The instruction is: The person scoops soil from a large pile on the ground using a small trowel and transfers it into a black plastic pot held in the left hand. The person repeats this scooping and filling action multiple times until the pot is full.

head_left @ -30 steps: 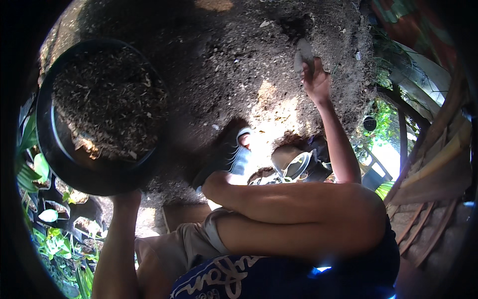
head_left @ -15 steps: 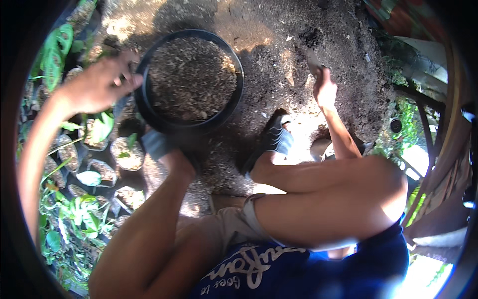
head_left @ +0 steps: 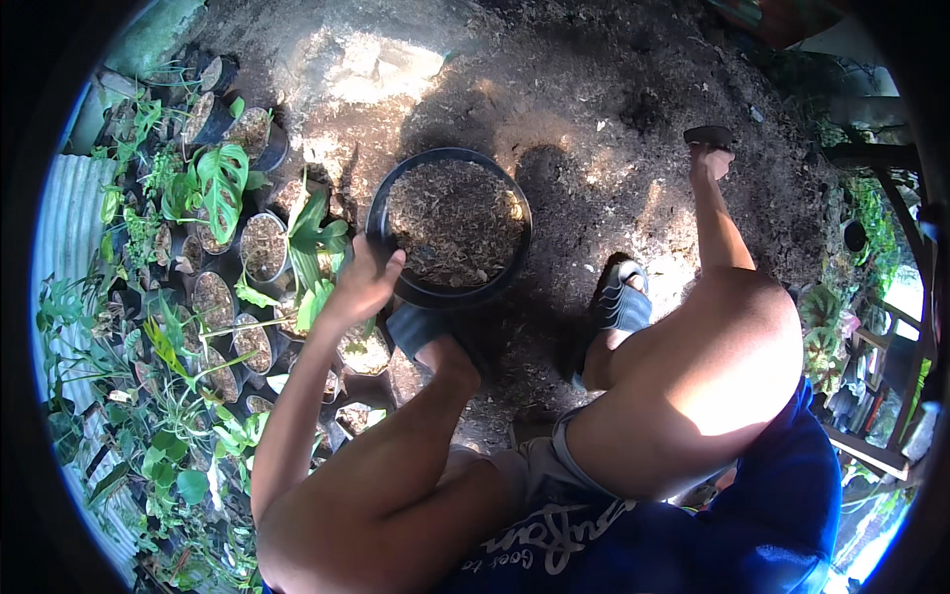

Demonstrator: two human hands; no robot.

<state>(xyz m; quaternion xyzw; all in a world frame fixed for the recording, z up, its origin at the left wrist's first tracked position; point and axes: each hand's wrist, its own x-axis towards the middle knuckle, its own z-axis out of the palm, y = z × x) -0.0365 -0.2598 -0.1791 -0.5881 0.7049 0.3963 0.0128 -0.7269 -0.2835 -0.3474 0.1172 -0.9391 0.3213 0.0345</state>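
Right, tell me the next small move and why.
I'd probably bring the dark flat tool in toward the black basin: the right hand grips it, away to the basin's right over the ground, while the left hand is at the basin's left edge, seemingly placed to steady it, and loose brown mix lies inside.

Potted plants (head_left: 222,186) beside corrugated sheeting (head_left: 75,210)

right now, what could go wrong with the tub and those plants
Loose soil could spill if the left hand jerks the tub, since it is at only one side. The tub could also bump the left sandal, just below it in the picture. A sideways swing of that hand might bend the green leaves close by.
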